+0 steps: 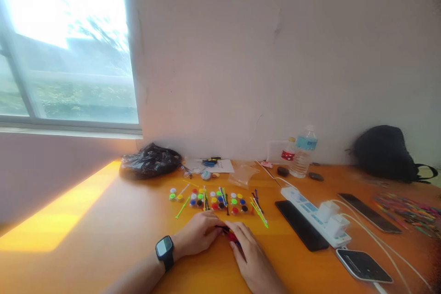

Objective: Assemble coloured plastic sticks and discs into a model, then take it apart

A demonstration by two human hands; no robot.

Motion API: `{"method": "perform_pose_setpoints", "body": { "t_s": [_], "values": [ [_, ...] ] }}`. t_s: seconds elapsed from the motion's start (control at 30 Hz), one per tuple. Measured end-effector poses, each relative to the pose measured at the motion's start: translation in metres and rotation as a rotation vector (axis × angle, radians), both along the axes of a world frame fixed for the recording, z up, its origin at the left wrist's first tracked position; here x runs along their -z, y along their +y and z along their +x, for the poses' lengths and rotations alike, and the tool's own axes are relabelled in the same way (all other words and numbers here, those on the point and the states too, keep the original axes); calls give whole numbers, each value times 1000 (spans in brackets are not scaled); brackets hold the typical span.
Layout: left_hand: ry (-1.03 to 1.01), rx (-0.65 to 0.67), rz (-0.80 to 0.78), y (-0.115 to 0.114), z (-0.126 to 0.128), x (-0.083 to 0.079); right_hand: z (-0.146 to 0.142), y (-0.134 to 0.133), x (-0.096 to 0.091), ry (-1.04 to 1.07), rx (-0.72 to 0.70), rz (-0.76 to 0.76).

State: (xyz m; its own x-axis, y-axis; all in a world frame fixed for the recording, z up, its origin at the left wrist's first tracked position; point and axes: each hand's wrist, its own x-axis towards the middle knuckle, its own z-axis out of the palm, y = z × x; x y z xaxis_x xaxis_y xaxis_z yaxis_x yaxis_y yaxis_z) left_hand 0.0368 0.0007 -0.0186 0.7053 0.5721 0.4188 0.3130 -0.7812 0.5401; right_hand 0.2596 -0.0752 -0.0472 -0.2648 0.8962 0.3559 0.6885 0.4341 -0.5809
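Head view, with the power strip point(303, 205) as landmark: the left hand point(198, 235) and right hand point(251, 251) meet on the table point(113, 248), to the left of the strip and nearer the wearer. Between them is a small red and dark piece point(233, 237), partly hidden. The right fingers and thumb close around its red part; the left fingertips reach its dark end, but I cannot tell whether they pinch it. Bringing both hands together probably steadies something so small.

Left of the strip, just beyond the hands, coloured caps point(214, 200) stand in clusters with thin sticks point(225, 196) lying among them, likely grouped for easy reach. A black phone point(301, 225) lies just beside the strip's left edge. A second phone point(364, 264) sits at its near end, probably for the short cable. Beyond the strip, water bottles point(303, 158) stand near the wall, presumably out of the way.
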Motion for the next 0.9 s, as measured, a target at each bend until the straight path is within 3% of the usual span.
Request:
{"method": "perform_pose_setpoints", "body": {
  "t_s": [0.27, 0.53, 0.9],
  "values": [
    [57, 14, 98, -5, 0, -6, -3, 0, -4, -102, -24, -7],
    [26, 36, 174, -11, -2, 1, -2, 6, 13, -157, -6, 45],
    [-14, 26, 266, -12, -1, 3, -7, 4, 7, -162, -79, 216]
  ]
}}
